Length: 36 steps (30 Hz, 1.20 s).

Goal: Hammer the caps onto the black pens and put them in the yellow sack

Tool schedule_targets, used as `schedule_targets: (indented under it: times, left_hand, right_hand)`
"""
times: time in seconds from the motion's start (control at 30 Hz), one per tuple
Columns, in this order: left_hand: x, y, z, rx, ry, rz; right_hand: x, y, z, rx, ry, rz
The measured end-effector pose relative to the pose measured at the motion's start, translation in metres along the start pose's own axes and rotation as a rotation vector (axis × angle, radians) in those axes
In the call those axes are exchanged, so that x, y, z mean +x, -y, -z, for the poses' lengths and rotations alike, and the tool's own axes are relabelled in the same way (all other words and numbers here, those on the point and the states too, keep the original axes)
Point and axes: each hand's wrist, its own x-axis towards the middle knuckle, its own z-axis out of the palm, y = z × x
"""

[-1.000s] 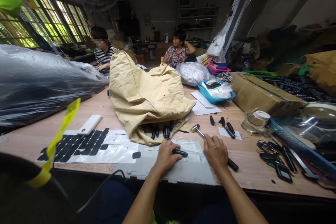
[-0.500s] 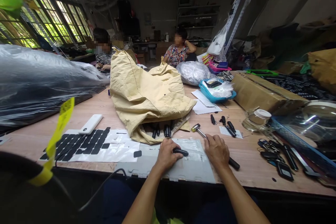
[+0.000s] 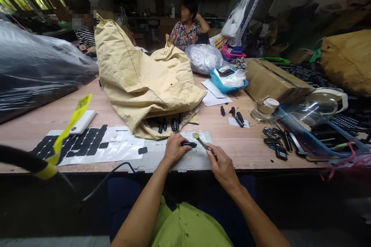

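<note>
My left hand [image 3: 174,149] is closed around a small black cylindrical piece [image 3: 189,144], which lies flat on a grey mat [image 3: 156,158] and points right. My right hand [image 3: 221,162] grips a small hammer [image 3: 197,136] by its handle; the yellowish round head is raised just beyond the black piece, apart from it. Behind my left hand, a large beige cloth sack [image 3: 150,81] lies with its mouth toward me, and several similar black pieces [image 3: 175,125] show inside. To the left, a white sheet [image 3: 124,148] carries rows of black stickers [image 3: 94,141].
More black pieces [image 3: 239,118] lie on the right. Keys [image 3: 272,139], a glass jar [image 3: 265,109], a blue basket [image 3: 301,127] and a cardboard box [image 3: 275,81] stand further right. A white power bank [image 3: 82,121] rests left. Two people [image 3: 188,27] sit across the table.
The view has tilted down and shifted right. My right hand has brought the hammer in closer to the black piece, turning its head. My left hand keeps its hold.
</note>
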Motion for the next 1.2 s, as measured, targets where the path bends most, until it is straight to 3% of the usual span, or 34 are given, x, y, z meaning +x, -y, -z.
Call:
schedule_targets:
  times: [0.23,0.73,0.93,1.07,1.2]
  left_hand:
    - [0.001,0.001,0.0,-0.009,-0.023,0.004]
    - [0.0,-0.005,0.003,-0.007,-0.032,0.022]
    - [0.0,-0.007,0.004,-0.004,-0.028,0.037]
    - [-0.001,-0.008,0.005,-0.002,-0.031,0.042]
    - [-0.001,-0.006,0.005,0.004,-0.009,0.04]
  right_hand:
    - [-0.013,0.02,-0.006,-0.018,0.057,0.061]
    - [-0.012,0.024,0.005,-0.085,0.011,0.032]
    - [-0.007,0.008,0.002,-0.119,0.005,0.008]
    - [0.025,-0.015,0.004,-0.313,-0.106,-0.047]
    - [0.056,-0.043,0.0,-0.56,-0.097,-0.069]
